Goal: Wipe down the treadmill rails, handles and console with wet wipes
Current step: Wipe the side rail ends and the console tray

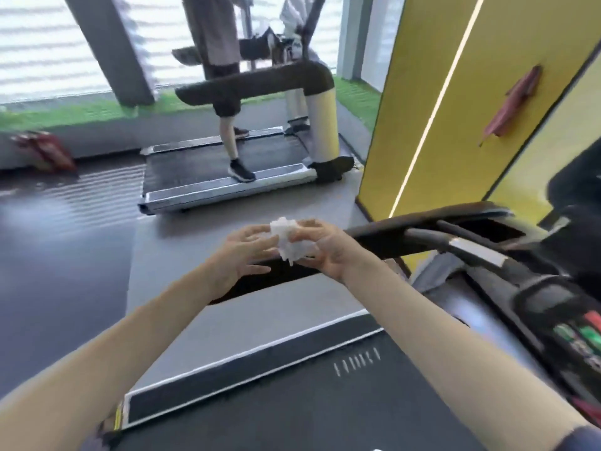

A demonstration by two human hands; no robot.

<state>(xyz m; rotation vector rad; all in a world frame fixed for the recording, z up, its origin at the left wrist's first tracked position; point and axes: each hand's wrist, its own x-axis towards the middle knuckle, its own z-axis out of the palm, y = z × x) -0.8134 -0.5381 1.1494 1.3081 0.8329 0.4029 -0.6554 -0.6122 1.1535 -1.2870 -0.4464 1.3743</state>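
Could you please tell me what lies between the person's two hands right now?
In the head view, a crumpled white wet wipe lies between the left hand and the right hand, whose fingers grip it.

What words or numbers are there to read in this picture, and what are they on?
Nothing here can be read for sure.
White marks on the treadmill belt: too blurred to read.
Red and green buttons on the console: labels too blurred.
Yellow sticker at the deck's corner: too small.
Wet wipe: no print visible.
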